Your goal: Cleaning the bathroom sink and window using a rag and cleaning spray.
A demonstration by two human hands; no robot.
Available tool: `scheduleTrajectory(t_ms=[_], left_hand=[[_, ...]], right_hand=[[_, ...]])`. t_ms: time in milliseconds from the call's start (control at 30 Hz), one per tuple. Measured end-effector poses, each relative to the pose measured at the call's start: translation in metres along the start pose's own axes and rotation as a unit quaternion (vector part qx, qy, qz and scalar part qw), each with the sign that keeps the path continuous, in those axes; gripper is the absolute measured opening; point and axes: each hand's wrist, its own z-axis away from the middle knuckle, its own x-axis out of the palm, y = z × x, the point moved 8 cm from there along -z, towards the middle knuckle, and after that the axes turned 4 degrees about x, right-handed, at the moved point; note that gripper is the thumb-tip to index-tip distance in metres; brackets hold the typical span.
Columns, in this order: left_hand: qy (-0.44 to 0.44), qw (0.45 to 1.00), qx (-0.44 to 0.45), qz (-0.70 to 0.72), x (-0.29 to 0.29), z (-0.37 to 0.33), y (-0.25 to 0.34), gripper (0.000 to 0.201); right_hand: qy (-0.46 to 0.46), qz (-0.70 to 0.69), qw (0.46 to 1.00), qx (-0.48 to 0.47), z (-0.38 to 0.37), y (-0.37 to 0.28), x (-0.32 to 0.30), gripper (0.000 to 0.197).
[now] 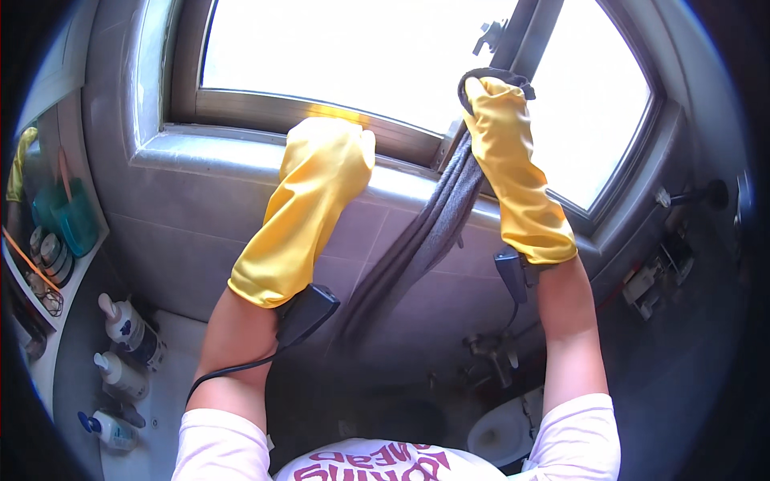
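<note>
Both of my hands wear long yellow rubber gloves. My right hand (499, 100) is raised to the upright bar of the window frame (525, 36), closed on a dark grey cloth (449, 196). Part of the cloth is bunched around the fingers; the rest hangs down in long folds past the sill to the lower left. My left hand (329, 148) is closed like a fist at the bottom rail of the window (249, 106), just above the sill (208, 152). Its fingers are turned away, so anything inside them is hidden. A small black device is strapped at each wrist.
A metal window latch (489, 36) is above my right hand. At left, several pump bottles (128, 329) stand by a white ledge, below a shelf with a teal cup (76, 216). Lower down are a wall tap (493, 353) and a toilet (497, 433). Fittings line the right wall.
</note>
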Motion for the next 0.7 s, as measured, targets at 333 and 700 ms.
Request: scheduleTrajectory(t_ms=[333,700], left_hand=[[-0.024,1.0,0.005,0.018,0.004,-0.004,-0.004,0.04],[0.005,0.999,0.034,0.035,-0.007,0.002,0.008,0.04]], right_hand=[[-0.186,-0.243,0.951,-0.041,0.08,-0.021,0.021,0.031],[-0.027,-0.238,0.968,0.075,0.131,0.029,-0.016,0.028]])
